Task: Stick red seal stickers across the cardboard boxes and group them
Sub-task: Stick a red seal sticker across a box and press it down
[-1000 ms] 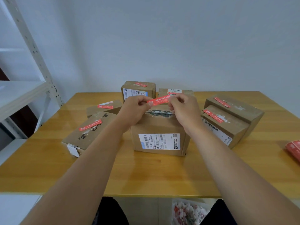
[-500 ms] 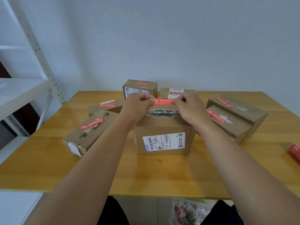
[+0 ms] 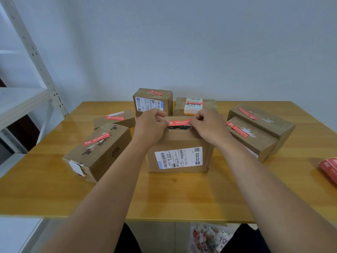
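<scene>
Red seal sticker (image 3: 179, 122), a narrow glossy strip printed with white characters, is stretched flat just above the top of the central cardboard box (image 3: 179, 148) in the middle of the frame, over a dark, ragged patch at the box's top seam. The left hand (image 3: 149, 127) pinches its left end with curled fingers (image 3: 159, 119), and the right hand (image 3: 209, 125) pinches the right end the same way, so both hands are closed on the strip. To do this step well, the strip should probably be kept taut and level, lowered so its middle lands across the seam, then rubbed outward from the centre so no crease or bubble forms; whether any part already touches the cardboard cannot be told. The box is matte brown corrugated board with square edges, and a smooth white barcode label (image 3: 178, 157) sits on its front face. Around it on the glossy, honey-coloured wooden desk (image 3: 164, 198) stand other boxes already sealed: an angled box (image 3: 98, 150) at left, a low flat box (image 3: 114, 118) behind it, two at the back, and a stepped pair (image 3: 259, 130) at right. More red stickers (image 3: 330, 168) lie at the right edge of the frame.
</scene>
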